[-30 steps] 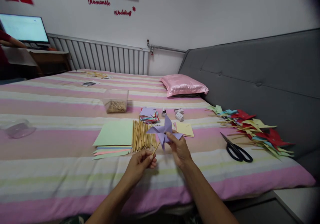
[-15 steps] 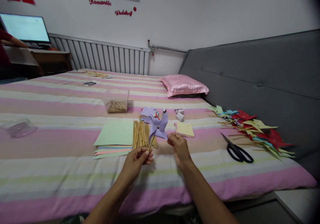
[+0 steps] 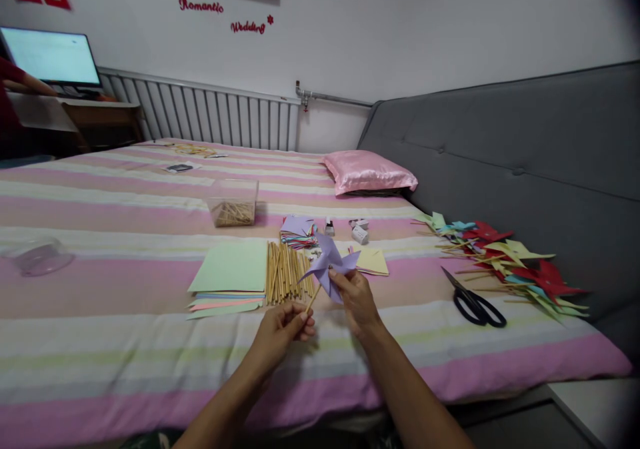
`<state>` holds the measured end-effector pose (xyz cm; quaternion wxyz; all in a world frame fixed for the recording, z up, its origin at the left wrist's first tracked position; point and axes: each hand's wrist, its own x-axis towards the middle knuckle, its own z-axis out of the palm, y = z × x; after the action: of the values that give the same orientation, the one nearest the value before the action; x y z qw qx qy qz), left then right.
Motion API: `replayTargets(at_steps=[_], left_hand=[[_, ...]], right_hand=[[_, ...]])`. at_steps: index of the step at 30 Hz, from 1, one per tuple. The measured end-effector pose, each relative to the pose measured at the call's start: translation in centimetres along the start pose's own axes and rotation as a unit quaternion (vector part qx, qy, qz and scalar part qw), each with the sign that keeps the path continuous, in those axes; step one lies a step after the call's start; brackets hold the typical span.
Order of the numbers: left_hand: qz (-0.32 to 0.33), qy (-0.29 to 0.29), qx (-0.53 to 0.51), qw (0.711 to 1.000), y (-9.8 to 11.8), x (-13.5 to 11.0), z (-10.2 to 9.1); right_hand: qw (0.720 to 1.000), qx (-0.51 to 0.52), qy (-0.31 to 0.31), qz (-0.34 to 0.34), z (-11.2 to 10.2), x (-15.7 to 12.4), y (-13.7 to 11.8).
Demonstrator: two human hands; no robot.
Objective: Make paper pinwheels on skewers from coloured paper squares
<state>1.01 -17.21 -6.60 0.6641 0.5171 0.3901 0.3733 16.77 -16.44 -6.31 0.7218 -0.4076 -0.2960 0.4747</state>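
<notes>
A purple paper pinwheel [image 3: 329, 260] on a thin wooden stick is held up over the near part of the bed. My left hand [image 3: 285, 325] is closed around the lower stick. With thumb at the pinwheel's centre and fingers behind the blades, my right hand [image 3: 356, 299] pinches it. Behind them lie a bundle of wooden sticks [image 3: 286, 274], a stack of coloured paper sheets [image 3: 230, 269], a pile of cut paper squares topped in purple [image 3: 299, 225] and some yellow squares [image 3: 373, 261]. A small bottle [image 3: 329, 227] stands just beyond the pinwheel.
Black scissors [image 3: 474, 299] lie at the right, beside a row of finished pinwheels [image 3: 500, 252] along the grey headboard [image 3: 525, 129]. A clear box of sticks [image 3: 233, 203], small white boxes [image 3: 360, 234] and a pink pillow [image 3: 367, 172] are farther back. A person's arm [image 3: 27, 82] shows far left.
My right hand has shifted from a blade's edge to the pinwheel's centre. The pinwheel has moved slightly right and down and has turned, uncovering the small bottle.
</notes>
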Motion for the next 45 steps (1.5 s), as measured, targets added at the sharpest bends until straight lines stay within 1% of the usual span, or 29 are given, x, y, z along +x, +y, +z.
replayTargets(at_steps=[4, 16, 24, 30, 32, 35, 40, 45], left_hand=[[-0.008, -0.01, 0.004, 1.0, -0.7, 0.3, 0.2], [-0.014, -0.014, 0.0, 1.0, -0.8, 0.4, 0.3], [-0.018, -0.009, -0.005, 1.0, -0.9, 0.4, 0.3], [-0.023, 0.009, -0.017, 1.0, -0.4, 0.3, -0.1], [-0.029, 0.022, -0.026, 0.999, 0.0, 0.2, -0.3], [-0.04, 0.035, -0.037, 0.998, 0.4, 0.0, -0.5], [-0.046, 0.031, -0.036, 0.998, 0.6, -0.1, -0.5], [-0.064, 0.039, -0.031, 0.997, 0.6, -0.1, -0.5]], right_hand=[[0.999, 0.016, 0.036, 0.005, 0.1, 0.1, 0.2], [0.997, 0.008, 0.073, -0.009, 0.0, 0.2, 0.0], [0.997, 0.001, 0.071, -0.005, 0.0, 0.3, 0.4], [1.0, 0.004, 0.019, -0.005, 0.3, 0.0, 0.1], [1.0, 0.0, 0.015, -0.009, 0.2, -0.1, -0.1], [0.999, -0.002, 0.039, -0.018, -0.1, 0.0, -0.3], [0.995, 0.007, 0.091, -0.036, -0.6, 0.2, -0.8], [0.993, 0.019, 0.112, -0.02, -0.5, 0.3, -1.0]])
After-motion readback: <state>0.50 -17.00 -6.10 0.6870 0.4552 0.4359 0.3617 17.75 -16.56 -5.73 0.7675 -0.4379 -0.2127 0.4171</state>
